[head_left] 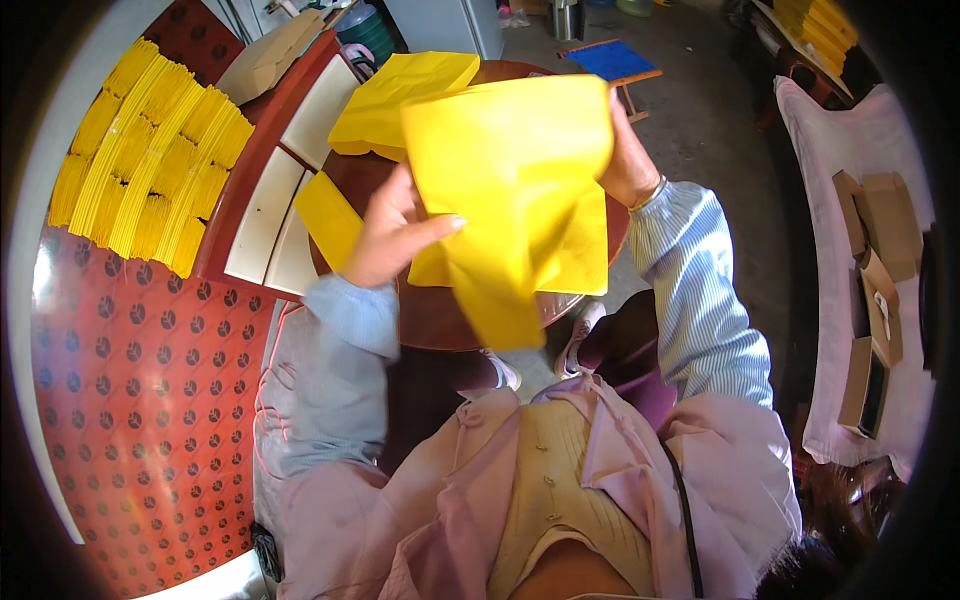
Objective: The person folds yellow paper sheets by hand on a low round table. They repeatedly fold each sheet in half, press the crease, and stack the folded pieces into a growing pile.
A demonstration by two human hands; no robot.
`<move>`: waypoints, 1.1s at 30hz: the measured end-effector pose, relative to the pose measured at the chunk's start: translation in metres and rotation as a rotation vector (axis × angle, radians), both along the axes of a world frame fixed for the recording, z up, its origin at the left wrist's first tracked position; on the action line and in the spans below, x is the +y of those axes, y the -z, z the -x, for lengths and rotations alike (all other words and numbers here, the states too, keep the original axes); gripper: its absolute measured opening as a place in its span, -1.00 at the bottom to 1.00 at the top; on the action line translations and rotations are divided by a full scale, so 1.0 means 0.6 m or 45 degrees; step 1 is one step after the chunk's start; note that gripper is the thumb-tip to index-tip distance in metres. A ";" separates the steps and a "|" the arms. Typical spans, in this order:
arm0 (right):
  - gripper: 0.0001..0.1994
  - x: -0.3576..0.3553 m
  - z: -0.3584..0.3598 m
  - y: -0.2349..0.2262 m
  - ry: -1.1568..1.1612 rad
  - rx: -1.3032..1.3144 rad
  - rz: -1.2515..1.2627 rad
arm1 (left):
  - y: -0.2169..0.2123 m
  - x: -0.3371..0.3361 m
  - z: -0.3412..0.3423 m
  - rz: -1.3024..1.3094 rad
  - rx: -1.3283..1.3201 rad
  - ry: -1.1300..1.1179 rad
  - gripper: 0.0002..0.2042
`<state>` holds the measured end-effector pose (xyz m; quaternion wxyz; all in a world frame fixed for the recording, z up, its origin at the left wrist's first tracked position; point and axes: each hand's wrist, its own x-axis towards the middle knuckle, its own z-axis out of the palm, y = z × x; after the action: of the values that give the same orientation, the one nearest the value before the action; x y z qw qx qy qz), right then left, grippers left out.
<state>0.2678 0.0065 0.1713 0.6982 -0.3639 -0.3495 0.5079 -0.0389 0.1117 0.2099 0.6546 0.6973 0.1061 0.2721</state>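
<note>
Head view: a yellow paper sheet [515,190] is held up above the round brown table [440,315], its lower corner hanging past the table's near edge. More yellow sheets [400,95] lie at the far rim, just beside. The left hand [395,235] is raised, wrist bent, fingers pinching the sheet's left edge with the thumb on its face. The right hand [630,160] grips the right edge from behind; its fingers are hidden. Bundled yellow stacks [150,150] lie well apart to the left.
</note>
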 end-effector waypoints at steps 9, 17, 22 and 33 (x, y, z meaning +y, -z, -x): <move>0.02 -0.058 0.011 0.098 -0.445 0.667 0.087 | -0.017 0.186 -0.204 -0.362 1.161 0.737 -0.28; -0.55 -0.058 -0.021 0.217 0.336 -0.131 0.820 | 0.207 0.183 -0.323 -0.537 1.138 0.605 -0.26; -0.57 -0.061 -0.028 0.258 0.470 -0.585 0.903 | 0.286 0.079 -0.248 -1.272 0.894 0.040 -0.34; -0.39 -0.135 -0.049 0.237 0.286 -0.046 0.678 | 0.362 -0.010 -0.187 -1.378 0.751 -0.196 -0.39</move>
<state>0.2971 -0.0744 0.0288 0.6237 -0.5797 -0.1737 0.4947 0.0734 0.1058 -0.0072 0.1300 0.9665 0.1795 0.1294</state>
